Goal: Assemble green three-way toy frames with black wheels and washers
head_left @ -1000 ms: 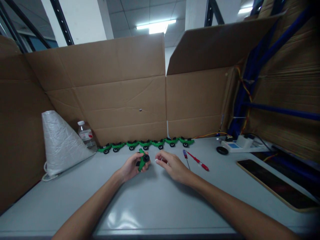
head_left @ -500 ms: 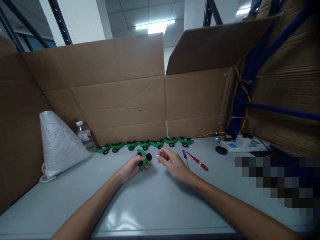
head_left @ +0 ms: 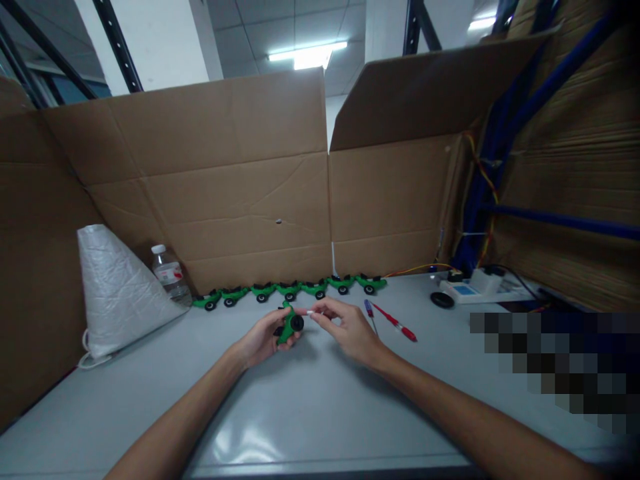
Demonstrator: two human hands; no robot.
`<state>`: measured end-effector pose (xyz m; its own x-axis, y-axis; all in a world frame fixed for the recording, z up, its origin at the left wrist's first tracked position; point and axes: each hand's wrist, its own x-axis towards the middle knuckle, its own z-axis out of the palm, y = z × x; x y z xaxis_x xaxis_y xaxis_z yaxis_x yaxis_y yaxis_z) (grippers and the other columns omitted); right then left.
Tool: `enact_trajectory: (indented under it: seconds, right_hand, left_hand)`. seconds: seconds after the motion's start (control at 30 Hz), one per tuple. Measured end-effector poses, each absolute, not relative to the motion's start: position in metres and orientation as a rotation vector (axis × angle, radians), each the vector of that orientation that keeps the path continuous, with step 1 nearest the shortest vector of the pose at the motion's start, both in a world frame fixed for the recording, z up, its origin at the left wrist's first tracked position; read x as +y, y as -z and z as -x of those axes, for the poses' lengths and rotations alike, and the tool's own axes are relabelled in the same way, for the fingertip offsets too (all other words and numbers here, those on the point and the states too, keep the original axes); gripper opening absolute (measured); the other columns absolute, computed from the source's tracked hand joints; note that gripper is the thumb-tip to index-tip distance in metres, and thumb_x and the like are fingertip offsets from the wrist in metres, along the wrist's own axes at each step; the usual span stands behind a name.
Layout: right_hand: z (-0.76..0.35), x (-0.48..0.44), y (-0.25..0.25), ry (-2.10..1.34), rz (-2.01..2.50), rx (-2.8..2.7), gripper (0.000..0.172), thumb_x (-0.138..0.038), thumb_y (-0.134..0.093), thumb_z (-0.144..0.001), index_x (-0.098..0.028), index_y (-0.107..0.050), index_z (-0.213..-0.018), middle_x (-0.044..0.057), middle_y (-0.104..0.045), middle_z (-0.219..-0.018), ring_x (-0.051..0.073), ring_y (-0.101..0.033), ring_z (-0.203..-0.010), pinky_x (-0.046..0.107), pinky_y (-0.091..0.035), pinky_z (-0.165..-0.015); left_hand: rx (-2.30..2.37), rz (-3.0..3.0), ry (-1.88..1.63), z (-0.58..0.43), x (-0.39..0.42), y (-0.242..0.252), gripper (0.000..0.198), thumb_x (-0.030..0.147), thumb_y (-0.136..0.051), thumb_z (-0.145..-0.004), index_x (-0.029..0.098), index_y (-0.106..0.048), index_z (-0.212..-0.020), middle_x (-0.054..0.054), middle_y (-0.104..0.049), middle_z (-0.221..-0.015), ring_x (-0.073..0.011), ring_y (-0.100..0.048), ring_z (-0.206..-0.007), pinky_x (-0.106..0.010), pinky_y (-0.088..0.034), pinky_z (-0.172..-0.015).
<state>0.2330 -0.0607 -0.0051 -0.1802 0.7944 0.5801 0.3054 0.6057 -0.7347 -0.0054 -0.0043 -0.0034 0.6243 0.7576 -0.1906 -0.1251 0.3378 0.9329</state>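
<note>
A green toy vehicle (head_left: 287, 328) with black wheels is gripped in my left hand (head_left: 263, 337), tilted above the table. To its right, my right hand (head_left: 345, 325) pinches a small white piece (head_left: 310, 313) between thumb and fingertips. That piece is too small for me to tell its kind. Its tip is close to the left thumb and the toy; I cannot tell whether they touch. Behind my hands, several similar green toy vehicles (head_left: 289, 291) stand in a row along the cardboard wall.
Two screwdrivers, one with a dark handle (head_left: 369, 307) and one red (head_left: 407, 333), lie right of my right hand. A power strip (head_left: 467, 291) and a black ring (head_left: 443, 300) are further right. A silver bag (head_left: 117, 293) and water bottle (head_left: 171, 275) stand left, before cardboard walls (head_left: 225, 200).
My right hand has brought the white piece up beside the toy and the left thumb. My left hand has turned the toy slightly, and its thumb now reaches toward the piece.
</note>
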Motion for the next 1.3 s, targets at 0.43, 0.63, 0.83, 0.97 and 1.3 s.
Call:
enact_trajectory:
  seconds: [0.43, 0.63, 0.83, 0.97, 1.3]
  right_hand:
    - [-0.229, -0.07, 0.006, -0.231, 0.752, -1.975, 0.017, -0.027, -0.056, -0.107, -0.023, -0.069, -0.117, 0.008, -0.072, -0.109, 0.022, -0.066, -0.099, 0.036, -0.051, -0.091]
    - [-0.227, -0.068, 0.008, 0.069, 0.72, -2.097, 0.017, -0.021, -0.052, -0.107, -0.021, -0.069, -0.108, 0.01, -0.07, -0.105, 0.021, -0.065, -0.096, 0.034, -0.053, -0.086]
    - [-0.225, -0.072, 0.005, 0.11, 0.744, -2.109, 0.018, -0.022, -0.052, -0.108, -0.02, -0.07, -0.104, 0.007, -0.066, -0.097, 0.019, -0.063, -0.087, 0.03, -0.052, -0.078]
    - [-0.225, -0.071, 0.008, 0.008, 0.746, -2.132, 0.017, -0.024, -0.053, -0.108, -0.02, -0.069, -0.109, 0.007, -0.065, -0.1, 0.019, -0.062, -0.091, 0.03, -0.052, -0.082]
    - [-0.227, -0.074, 0.005, 0.145, 0.803, -2.178, 0.023, -0.023, -0.05, -0.108, -0.02, -0.07, -0.119, 0.01, -0.068, -0.102, 0.021, -0.064, -0.092, 0.034, -0.053, -0.082]
  left_hand:
    - [0.747, -1.225, -0.646, -0.01, -0.014, 0.003, 0.057, 0.069, -0.064, -0.092, 0.012, -0.065, -0.086, -0.002, -0.058, -0.067, -0.0079, -0.049, -0.051, -0.02, -0.02, -0.043]
    - [0.801, -1.245, -0.647, -0.016, -0.019, 0.004, 0.061, 0.073, -0.065, -0.089, 0.012, -0.064, -0.086, -0.002, -0.061, -0.066, -0.009, -0.052, -0.053, -0.019, -0.026, -0.045]
    - [0.81, -1.197, -0.642, -0.017, -0.02, 0.007, 0.059, 0.071, -0.066, -0.089, 0.013, -0.064, -0.088, -0.003, -0.064, -0.072, -0.0092, -0.055, -0.056, -0.019, -0.032, -0.05]
    - [0.795, -1.21, -0.656, -0.015, -0.019, 0.009, 0.058, 0.071, -0.067, -0.089, 0.013, -0.065, -0.086, -0.002, -0.062, -0.07, -0.0093, -0.054, -0.054, -0.02, -0.03, -0.048]
    - [0.779, -1.178, -0.693, -0.014, -0.017, 0.004, 0.055, 0.066, -0.068, -0.091, 0.012, -0.069, -0.1, -0.002, -0.063, -0.071, -0.0091, -0.055, -0.055, -0.018, -0.03, -0.046]
